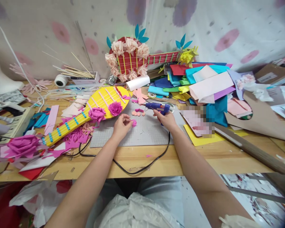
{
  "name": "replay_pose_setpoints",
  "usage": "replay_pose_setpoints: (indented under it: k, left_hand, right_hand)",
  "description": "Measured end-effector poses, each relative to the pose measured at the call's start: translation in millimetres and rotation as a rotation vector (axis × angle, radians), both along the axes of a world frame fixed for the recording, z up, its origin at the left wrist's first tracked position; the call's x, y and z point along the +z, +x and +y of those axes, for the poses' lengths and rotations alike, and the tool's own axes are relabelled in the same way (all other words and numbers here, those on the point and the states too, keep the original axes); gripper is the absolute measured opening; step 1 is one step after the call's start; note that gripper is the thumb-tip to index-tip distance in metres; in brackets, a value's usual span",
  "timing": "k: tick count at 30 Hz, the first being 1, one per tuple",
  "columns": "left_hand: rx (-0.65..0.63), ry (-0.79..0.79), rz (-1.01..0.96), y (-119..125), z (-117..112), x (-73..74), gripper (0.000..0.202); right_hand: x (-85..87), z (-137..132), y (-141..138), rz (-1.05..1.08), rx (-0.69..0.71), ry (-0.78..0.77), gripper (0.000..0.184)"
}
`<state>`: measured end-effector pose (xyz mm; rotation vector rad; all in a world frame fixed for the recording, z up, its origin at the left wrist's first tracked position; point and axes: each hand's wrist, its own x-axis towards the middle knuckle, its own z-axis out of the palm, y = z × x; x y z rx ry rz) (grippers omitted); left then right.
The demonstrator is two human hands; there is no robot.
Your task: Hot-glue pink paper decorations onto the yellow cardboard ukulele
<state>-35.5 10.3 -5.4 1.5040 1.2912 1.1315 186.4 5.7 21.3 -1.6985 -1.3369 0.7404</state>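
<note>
The long pale wooden table [204,155] is crowded with craft work, and near its front edge lies a flat grey cutting mat [144,133], where both hands are. To the right of the mat and behind it is a loose heap of coloured paper sheets [204,82] in teal, pink, red and yellow. Along the mat's left edge lies a yellow paper guitar [102,101] with pink strings and two magenta paper roses, its neck pointing away to the left. Well behind the mat a red paper guitar [128,60] ringed with pale peach flowers leans against the flowered cloth.

A black cord [137,169] runs off the mat's front edge and loops over the table edge. The right hand [167,120] is at the back of the mat, fingers curled tight round the grip of a blue hot glue gun [158,107] whose nozzle points left. The left hand [121,125] rests on the left half of the mat, thumb and fingertips pinching a small pink paper petal [134,123] just above the surface. A few small pink cut pieces [138,112] lie on the mat just behind the petal.
</note>
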Motion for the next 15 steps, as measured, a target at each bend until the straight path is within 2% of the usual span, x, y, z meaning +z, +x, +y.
replay_pose_setpoints:
  k: [2, 5, 11, 15]
  left_hand:
    - [0.008, 0.037, 0.024, 0, -2, 0.0, 0.024]
    - [0.007, 0.159, 0.107, -1, -7, 1.6, 0.021]
    - [-0.077, 0.524, 0.3, -2, -16, 11.0, 0.009]
    - [-0.107, 0.502, 0.393, -3, -13, 21.5, 0.01]
  right_hand:
    - [-6.0, 9, 4, -0.007, -0.109, 0.012, 0.047]
    - [-14.7, 19, 8, -0.108, -0.174, 0.019, 0.051]
    - [-17.5, 23, 6, -0.332, -0.148, -0.053, 0.052]
    - [-10.4, 12, 7, -0.416, -0.079, -0.023, 0.051]
